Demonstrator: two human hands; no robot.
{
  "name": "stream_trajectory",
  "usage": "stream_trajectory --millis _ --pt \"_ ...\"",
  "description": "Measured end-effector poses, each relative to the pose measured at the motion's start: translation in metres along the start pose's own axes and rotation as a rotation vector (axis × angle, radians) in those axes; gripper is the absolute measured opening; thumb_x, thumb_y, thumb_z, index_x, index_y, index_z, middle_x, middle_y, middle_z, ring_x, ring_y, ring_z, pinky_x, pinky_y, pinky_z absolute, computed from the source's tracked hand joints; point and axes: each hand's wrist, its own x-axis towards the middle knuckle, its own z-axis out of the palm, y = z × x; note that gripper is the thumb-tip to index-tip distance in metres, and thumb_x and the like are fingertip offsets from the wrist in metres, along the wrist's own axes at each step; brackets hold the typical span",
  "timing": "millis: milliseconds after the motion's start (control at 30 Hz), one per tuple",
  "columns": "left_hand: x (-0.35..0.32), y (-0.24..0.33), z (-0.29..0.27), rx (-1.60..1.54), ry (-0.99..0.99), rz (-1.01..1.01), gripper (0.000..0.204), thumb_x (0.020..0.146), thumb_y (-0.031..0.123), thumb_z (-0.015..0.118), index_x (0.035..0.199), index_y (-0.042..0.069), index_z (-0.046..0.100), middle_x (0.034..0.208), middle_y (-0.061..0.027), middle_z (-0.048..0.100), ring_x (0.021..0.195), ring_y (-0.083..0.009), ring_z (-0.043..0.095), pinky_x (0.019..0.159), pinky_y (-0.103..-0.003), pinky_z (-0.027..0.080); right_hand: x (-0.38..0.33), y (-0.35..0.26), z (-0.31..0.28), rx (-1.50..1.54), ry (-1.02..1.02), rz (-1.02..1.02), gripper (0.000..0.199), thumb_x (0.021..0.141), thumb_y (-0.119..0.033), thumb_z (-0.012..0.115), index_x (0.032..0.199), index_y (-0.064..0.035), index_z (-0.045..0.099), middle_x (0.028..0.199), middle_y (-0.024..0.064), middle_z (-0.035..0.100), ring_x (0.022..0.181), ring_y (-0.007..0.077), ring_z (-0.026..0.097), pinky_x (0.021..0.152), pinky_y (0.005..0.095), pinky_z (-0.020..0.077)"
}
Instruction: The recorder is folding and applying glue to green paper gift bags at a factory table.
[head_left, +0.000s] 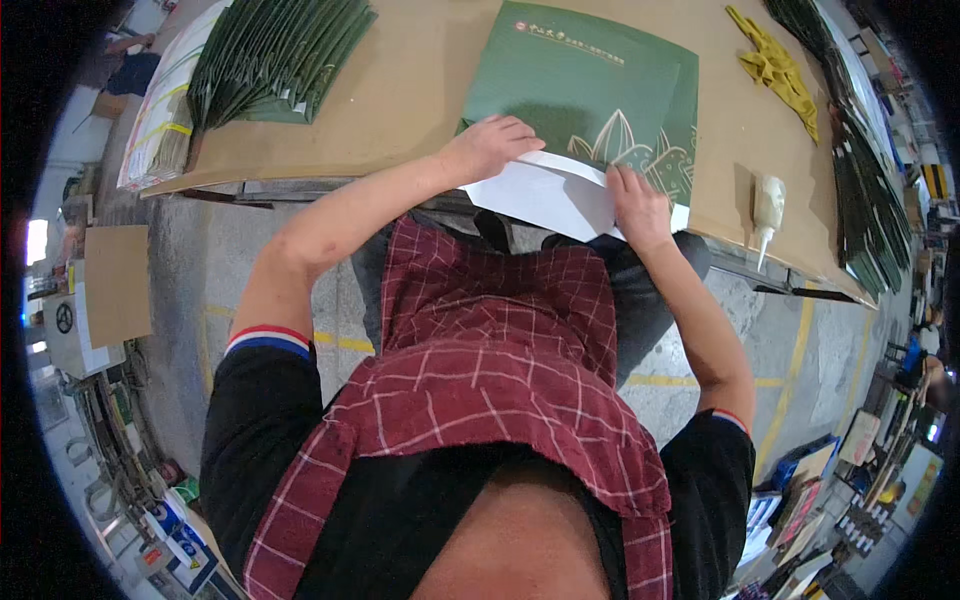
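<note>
A flat green paper bag [560, 85] with pale gold line drawings lies on the table in front of me. Its near end is opened out, showing white inner flaps [545, 192] that reach over the table's front edge. My left hand [492, 148] is closed at the left end of the fold, fingers curled and pressed onto the paper. At the right end, my right hand [640, 205] grips the white flap between thumb and fingers. The fingertips' undersides are hidden.
A fanned stack of green bags [275, 60] stands at the left beside strapped white bundles [160, 135]. On the right lie a glue bottle [768, 205], nozzle toward the table edge, a yellow glove [775, 70] and another row of green bags [868, 190]. The brown tabletop [400, 90] ends just before my lap.
</note>
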Motion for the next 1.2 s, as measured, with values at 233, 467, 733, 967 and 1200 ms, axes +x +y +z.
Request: stream_trajectory --millis 233,467,733,967,1200 --pt "0.005 -0.035 -0.068 -0.346 -0.293 -0.376 0.053 0.065 0.006 0.064 0.117 0.01 0.05 0.111 -0.0114 0.047 0.108 -0.0279 0.042 0.094 -0.036 0.034 0.003 0.012 -0.003 0.185 -0.201 0.278 0.022 0.077 -0.012 0.055 0.099 -0.0141 0.056 0.084 0.0052 0.06 0.07 0.0239 0.061 0.055 0.0357 0.0492" --pt "-0.022 -0.034 -0.04 -0.036 -0.441 0.013 0.052 0.073 0.028 0.063 0.12 0.01 0.049 0.115 -0.0123 0.046 0.106 -0.0262 0.045 0.096 -0.04 0.03 -0.012 -0.015 -0.023 -0.036 -0.277 -0.05 0.05 0.078 -0.034 0.057 0.123 -0.0191 0.043 0.119 0.0133 0.047 0.108 0.0256 0.048 0.088 0.0489 0.0386" --pt "0.006 0.028 -0.016 0.072 -0.346 0.104 0.08 0.08 0.065 0.032 0.136 0.009 0.022 0.142 -0.0107 0.018 0.132 -0.0229 0.016 0.106 -0.046 0.013 0.005 -0.045 -0.004 0.087 -0.438 0.065 0.066 0.082 -0.049 0.043 0.13 -0.0043 0.033 0.133 0.0119 0.034 0.126 0.0258 0.028 0.102 0.0467 0.0204" --pt "-0.058 0.016 -0.056 0.172 -0.407 -0.036 0.076 0.078 0.055 0.044 0.134 0.008 0.026 0.141 -0.0061 0.023 0.131 -0.0179 0.019 0.105 -0.047 0.014 -0.029 -0.009 -0.028 0.028 -0.53 0.024 0.075 0.078 -0.055 0.045 0.132 -0.005 0.029 0.137 0.009 0.029 0.128 0.0256 0.023 0.102 0.0477 0.0198" --pt "-0.077 0.023 -0.039 0.189 -0.086 0.037 0.072 0.065 0.029 0.066 0.127 0.004 0.037 0.119 -0.0094 0.042 0.113 -0.0245 0.039 0.098 -0.041 0.03 -0.033 -0.022 -0.019 0.004 -0.498 0.116 0.075 0.071 -0.043 0.061 0.13 -0.0072 0.032 0.136 0.0125 0.029 0.127 0.0287 0.025 0.1 0.0525 0.0201"
